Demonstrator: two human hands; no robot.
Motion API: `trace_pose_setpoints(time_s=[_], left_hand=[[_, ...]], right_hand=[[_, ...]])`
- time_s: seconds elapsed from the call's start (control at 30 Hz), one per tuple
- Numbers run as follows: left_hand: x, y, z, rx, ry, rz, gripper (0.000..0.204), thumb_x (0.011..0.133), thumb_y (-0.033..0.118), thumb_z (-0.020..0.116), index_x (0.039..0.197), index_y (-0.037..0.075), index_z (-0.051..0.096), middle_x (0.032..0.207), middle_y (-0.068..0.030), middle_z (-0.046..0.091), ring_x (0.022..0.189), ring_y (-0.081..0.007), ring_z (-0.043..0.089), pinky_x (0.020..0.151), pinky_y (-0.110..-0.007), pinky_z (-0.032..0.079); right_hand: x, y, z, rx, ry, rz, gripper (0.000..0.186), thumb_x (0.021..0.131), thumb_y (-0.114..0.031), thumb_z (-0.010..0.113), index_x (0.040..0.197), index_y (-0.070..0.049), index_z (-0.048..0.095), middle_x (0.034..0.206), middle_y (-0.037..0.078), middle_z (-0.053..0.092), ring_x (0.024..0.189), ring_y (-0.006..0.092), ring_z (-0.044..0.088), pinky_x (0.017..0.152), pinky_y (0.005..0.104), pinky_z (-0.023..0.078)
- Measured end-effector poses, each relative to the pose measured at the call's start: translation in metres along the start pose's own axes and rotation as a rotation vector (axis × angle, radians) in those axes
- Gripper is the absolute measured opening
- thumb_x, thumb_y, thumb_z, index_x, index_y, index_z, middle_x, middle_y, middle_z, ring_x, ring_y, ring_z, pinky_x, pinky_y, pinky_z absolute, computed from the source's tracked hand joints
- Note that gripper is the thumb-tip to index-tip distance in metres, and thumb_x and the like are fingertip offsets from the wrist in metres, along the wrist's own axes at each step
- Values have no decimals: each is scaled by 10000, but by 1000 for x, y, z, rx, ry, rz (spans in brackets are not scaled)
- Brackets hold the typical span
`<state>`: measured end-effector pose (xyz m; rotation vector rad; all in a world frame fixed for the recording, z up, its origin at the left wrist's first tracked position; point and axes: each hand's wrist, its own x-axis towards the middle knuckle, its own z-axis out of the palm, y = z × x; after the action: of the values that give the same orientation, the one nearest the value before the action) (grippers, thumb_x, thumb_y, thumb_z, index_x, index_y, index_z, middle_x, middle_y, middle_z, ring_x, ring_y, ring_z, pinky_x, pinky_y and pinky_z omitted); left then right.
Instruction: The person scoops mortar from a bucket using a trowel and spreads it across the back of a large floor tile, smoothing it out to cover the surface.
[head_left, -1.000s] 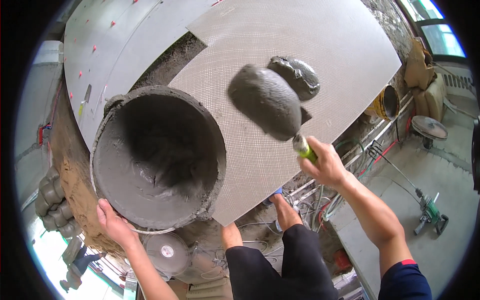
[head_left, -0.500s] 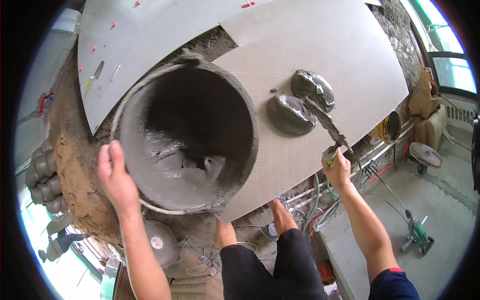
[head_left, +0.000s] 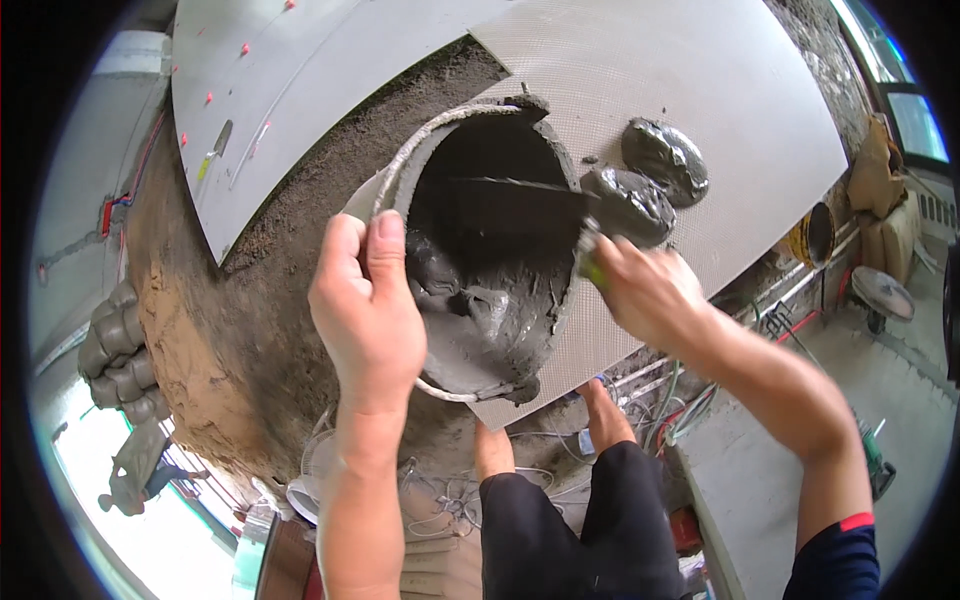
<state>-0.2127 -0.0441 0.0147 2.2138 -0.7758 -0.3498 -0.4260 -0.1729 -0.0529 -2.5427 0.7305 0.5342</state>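
Observation:
A grey, mortar-caked bucket (head_left: pixel 572 310) is tilted in front of me, its mouth facing me and wet grey mortar (head_left: pixel 470 335) inside. My left hand (head_left: pixel 370 300) grips its left rim by the pale rope-like handle, thumb on top. My right hand (head_left: pixel 645 290) is closed round the green-tinged handle of a trowel. The dark trowel blade (head_left: pixel 520 186) lies across the bucket's mouth, seen nearly edge-on and blurred. Right of the bucket, two glossy mortar heaps (head_left: pixel 664 162) sit side by side on a large pale slab (head_left: pixel 760 110) with a fine grid texture.
Another big pale slab (head_left: pixel 330 60) at the far left carries small red pieces and a knife (head_left: pixel 215 150). Bare soil shows between the slabs. Sacks (head_left: pixel 125 355) stand at the left; hoses and cables (head_left: pixel 690 405) lie at the right. A yellow bucket (head_left: pixel 812 235) lies beyond.
The trowel has swung left from the mortar heaps to the bucket's mouth. The bucket has tipped further, and my left hand has come up over its rim. The view has shifted.

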Motion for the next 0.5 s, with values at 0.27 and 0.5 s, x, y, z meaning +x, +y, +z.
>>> trace_pose_setpoints(time_s=[0.27, 0.5], left_hand=[[-42, -28, -7, -45, 7, 128, 373, 996, 204, 578, 733, 63, 355, 690, 48, 288, 649, -73, 252, 548, -227, 261], [-80, -49, -23, -83, -3, 228, 294, 973, 134, 602, 771, 22, 420, 759, 16, 383, 678, -80, 321, 584, -208, 298]], right_hand=[[79, -28, 19, -191, -197, 42, 298, 908, -115, 553, 1166, 20, 616, 942, 103, 725, 842, 227, 718, 665, 332, 577], [61, -26, 146, 492, -783, -139, 121, 747, -77, 606, 767, 30, 659, 606, 106, 633, 553, 182, 633, 454, 343, 500]])
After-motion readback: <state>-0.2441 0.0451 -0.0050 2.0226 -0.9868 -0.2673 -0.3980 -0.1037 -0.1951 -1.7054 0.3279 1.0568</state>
